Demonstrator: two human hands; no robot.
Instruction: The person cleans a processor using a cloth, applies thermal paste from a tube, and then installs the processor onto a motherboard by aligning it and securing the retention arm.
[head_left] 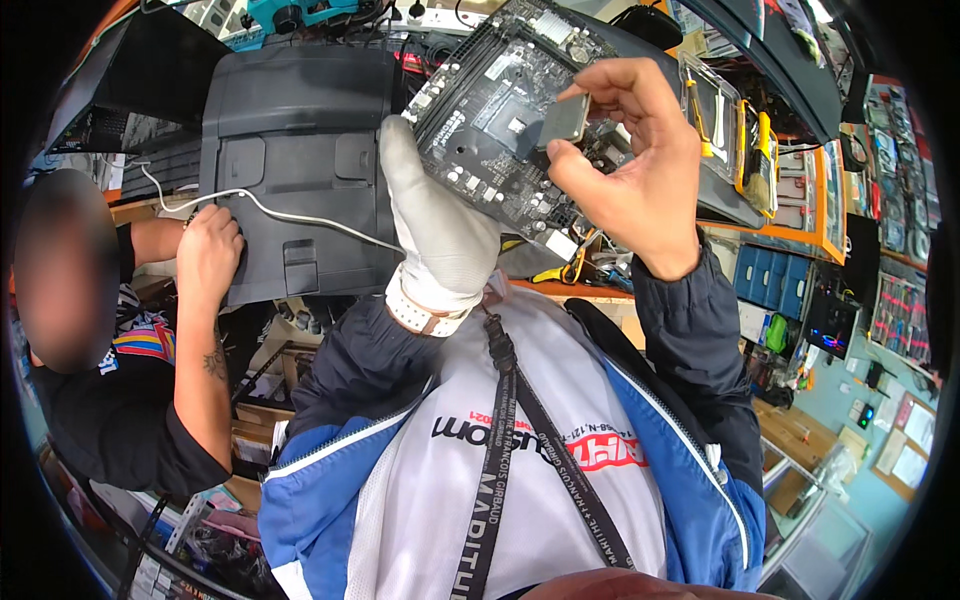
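Note:
A black motherboard [462, 120] is held up tilted in front of me. My left hand [437, 215], in a pale grey glove, grips its lower left edge; the thumb lies along that edge and the other fingers are mostly hidden behind the board. Between the thumb and fingertips of my bare right hand [650, 160] is a small square processor chip [567, 118] with a grey metal face. It is held over the board, beside the processor socket [512, 122]. From this angle I cannot tell whether chip and board touch.
To the left stands a dark grey printer-like machine [300, 120] with a white cable [285, 208] across it. A co-worker's hand [210, 245] rests against its side. Yellow-handled pliers [560, 272] lie below the board; a yellow-edged tool case [735, 140] stands right.

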